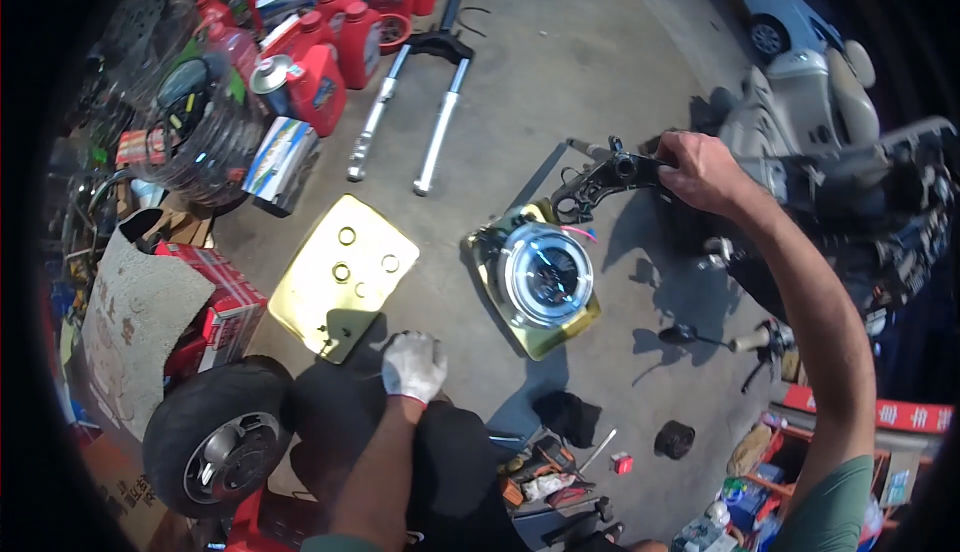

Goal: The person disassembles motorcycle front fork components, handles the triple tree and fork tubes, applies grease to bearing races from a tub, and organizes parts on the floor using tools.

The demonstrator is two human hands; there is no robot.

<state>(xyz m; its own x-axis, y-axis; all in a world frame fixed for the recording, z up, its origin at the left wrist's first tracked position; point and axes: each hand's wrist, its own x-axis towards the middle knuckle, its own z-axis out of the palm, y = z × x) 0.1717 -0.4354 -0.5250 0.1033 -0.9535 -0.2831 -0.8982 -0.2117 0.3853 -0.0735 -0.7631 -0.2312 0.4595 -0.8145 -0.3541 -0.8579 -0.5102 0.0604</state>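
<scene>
Black metal bracket (608, 178) is in our right hand (697, 172), on the far side of the headlight (547, 274). Our bare fingers on that side are closed around its right end, and the rest of it sticks out to the left of them. Its long axis runs sideways from our grip, sloping a little back toward us, so the free end with the round holes sits over or just beside the far edge of the yellow tray (545, 342) that carries the headlight. We cannot tell whether that end touches the tray.

Our right hand is clearly the nearer one. Our left hand (414, 364), in a white glove, is well apart from the bracket, in front of our knees and close to the near right corner of the other yellow tray (310, 287). Its fingers look curled, but we cannot tell whether they are fully closed or have anything in them.

Beyond that second tray, a front fork (435, 137) lies on the floor with its two silver legs toward us. Right of the bracket is a partly stripped scooter (830, 102); a wheel (225, 452) is at our lower left, and tools (550, 482) lie at our lower right.
</scene>
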